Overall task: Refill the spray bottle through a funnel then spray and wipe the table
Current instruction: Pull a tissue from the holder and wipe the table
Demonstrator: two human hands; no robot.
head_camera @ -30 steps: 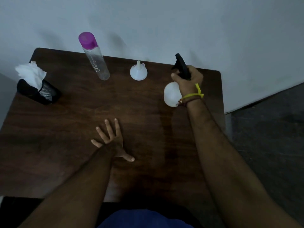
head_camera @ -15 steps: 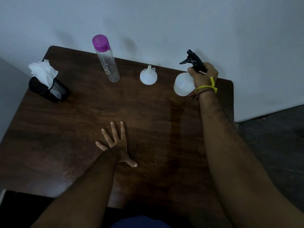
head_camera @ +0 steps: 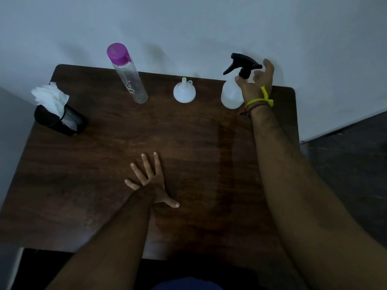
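Right hand (head_camera: pixel 256 84): positioned at the far right corner of the table (head_camera: pixel 188 143), against the spray bottle (head_camera: pixel 231 95). Fingers are loosened and spread behind the black trigger head; the thumb lies at the bottle neck. Whether the hand has any hold on the bottle cannot be determined. A yellow band (head_camera: pixel 260 100) encircles the wrist.

Left hand (head_camera: pixel 149 181): flat on the table, palm down, fingers straight and spread, near the centre toward the near edge.

Spray bottle: upright, white body, at the far right corner.

Funnel (head_camera: pixel 184 92): white, inverted with spout up, at the far edge, left of the spray bottle, apart from it.

Clear bottle (head_camera: pixel 127 74): purple cap, at the far edge, left of the funnel.

Mesh holder (head_camera: pixel 60 120): black, containing white tissues (head_camera: pixel 51 98), at the left edge.
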